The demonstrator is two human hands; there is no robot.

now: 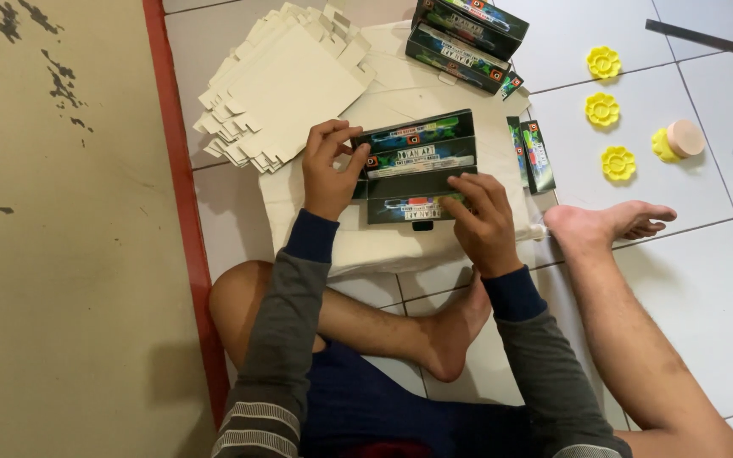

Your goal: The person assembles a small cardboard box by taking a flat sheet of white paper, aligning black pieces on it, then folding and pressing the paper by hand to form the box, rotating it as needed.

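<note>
**Both hands on a flat printed carton, laid crosswise on a pale board**

From the head camera I see my left hand (330, 170) gripping the left end of a flat dark carton (417, 165), thumb and fingers curled over its upper left corner. My right hand (484, 222) presses on its near right part, fingers spread and bent over the edge. Neither hand is clenched; both grasp the carton.

The carton is thin card, glossy, mostly black with green, blue and red print and a pale label strip on each panel. It lies unfolded in several long narrow panels stacked near to far. Its long axis runs left to right, tilted slightly, with the right end a little farther away. It rests on a cream cardboard sheet (383, 246) spread on the white tiled floor (680, 280).

Far left of the carton sits a fanned stack of blank cream die-cut cards (282, 85), matte, with notched tabs along the edges. Far and to the right lie made-up boxes (467, 38) of the same dark print, long and rectangular, piled at an angle. Just right of the carton, two more flat dark pieces (533, 153) point near to far.

Farther right on the tiles are three yellow flower-shaped discs (602, 108) in a column, and beside them a pale pink round piece on a yellow base (679, 141). A red strip (181, 212) borders a beige mat (61, 254) on the left.
</note>
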